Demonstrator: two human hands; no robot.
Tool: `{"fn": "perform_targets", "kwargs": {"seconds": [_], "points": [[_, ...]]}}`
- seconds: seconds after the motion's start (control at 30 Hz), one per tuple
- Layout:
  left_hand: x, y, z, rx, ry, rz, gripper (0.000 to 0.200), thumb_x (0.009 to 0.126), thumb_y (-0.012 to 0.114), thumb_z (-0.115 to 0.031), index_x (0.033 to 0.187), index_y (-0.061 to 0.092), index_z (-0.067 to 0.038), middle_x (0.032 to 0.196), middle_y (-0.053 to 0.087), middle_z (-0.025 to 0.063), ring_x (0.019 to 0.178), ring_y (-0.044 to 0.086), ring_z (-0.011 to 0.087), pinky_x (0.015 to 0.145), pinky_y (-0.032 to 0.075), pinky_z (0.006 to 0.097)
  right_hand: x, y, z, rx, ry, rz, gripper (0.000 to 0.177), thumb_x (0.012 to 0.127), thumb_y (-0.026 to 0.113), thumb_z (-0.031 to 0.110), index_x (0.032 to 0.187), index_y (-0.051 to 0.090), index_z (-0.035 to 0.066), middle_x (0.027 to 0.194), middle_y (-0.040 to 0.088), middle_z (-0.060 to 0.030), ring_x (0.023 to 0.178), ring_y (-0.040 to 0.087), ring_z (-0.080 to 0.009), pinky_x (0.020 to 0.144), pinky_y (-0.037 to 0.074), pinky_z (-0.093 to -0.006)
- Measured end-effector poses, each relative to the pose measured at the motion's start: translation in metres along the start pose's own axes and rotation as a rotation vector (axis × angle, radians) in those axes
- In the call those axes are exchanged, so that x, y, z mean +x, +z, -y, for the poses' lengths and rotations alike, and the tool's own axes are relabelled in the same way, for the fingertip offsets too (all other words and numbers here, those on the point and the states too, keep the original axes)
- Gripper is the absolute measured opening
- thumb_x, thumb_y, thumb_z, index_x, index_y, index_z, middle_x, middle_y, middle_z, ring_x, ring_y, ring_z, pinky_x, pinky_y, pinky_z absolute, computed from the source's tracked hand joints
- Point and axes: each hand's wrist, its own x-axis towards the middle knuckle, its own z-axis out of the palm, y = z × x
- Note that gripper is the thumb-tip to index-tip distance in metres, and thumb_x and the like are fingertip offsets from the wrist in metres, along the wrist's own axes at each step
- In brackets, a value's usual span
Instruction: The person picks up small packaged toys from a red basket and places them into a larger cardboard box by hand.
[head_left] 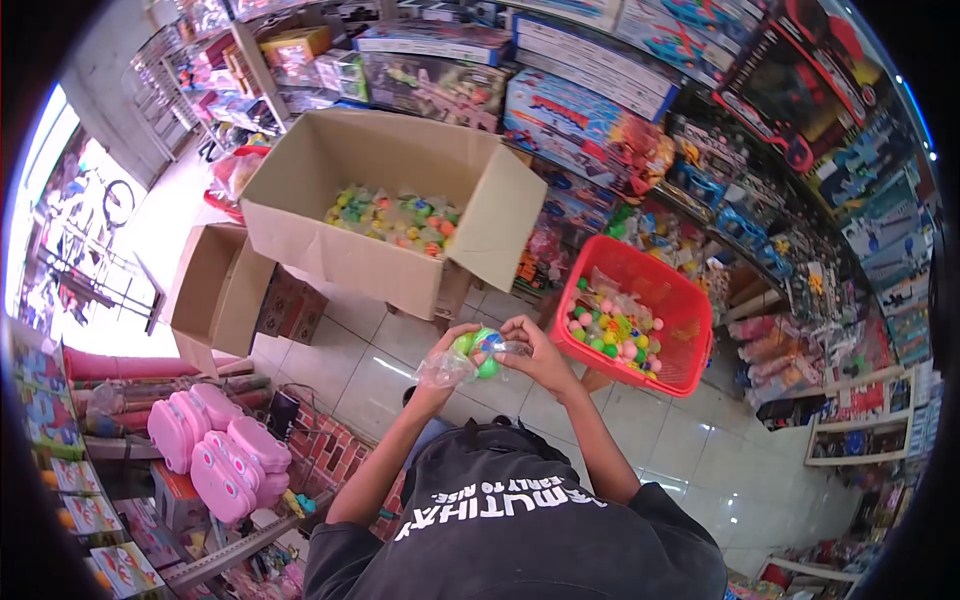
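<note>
Fingers of the left hand [441, 356] curl round balls [487, 367] while the right hand [541, 355] pinches clear plastic [515, 348], best handled gently to avoid tearing.

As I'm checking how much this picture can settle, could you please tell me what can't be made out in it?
All in the head view:
Left hand: its palm, hidden by plastic and the held balls.
Held balls: their exact count, since they overlap behind plastic and the right hand.
Large box: its floor, under bagged balls.
Basket: the floor beneath its balls.
Blue carton: its fine print, too small.
</note>
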Motion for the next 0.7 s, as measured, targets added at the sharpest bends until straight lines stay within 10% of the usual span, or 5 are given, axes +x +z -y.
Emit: {"fn": "perform_targets", "kwargs": {"seconds": [0.33,0.7], "points": [[0.016,-0.134,-0.021,0.429,0.410,-0.203,0.033,0.076,0.065,-0.010,0.107,0.052,-0.005,0.106,0.052,0.0117,0.102,0.050,0.0219,0.089,0.039,0.0320,0.094,0.106,0.010,-0.400,-0.040,0.135,0.032,0.080,0.065,0.025,0.097,0.046,0.006,0.085,0.053,-0.0007,0.075,0.050,-0.0067,0.062,0.043,-0.0223],[0.024,-0.250,-0.050,0.281,0.236,-0.180,0.030,0.086,0.055,-0.021,0.109,0.051,-0.003,0.108,0.052,0.0120,0.105,0.049,0.0217,0.093,0.036,0.0319,0.179,0.195,0.011,-0.320,0.149,0.132,0.025,0.084,0.060,0.022,0.094,0.047,0.003,0.084,0.053,-0.0022,0.076,0.050,-0.0067,0.061,0.043,-0.0241]]}}
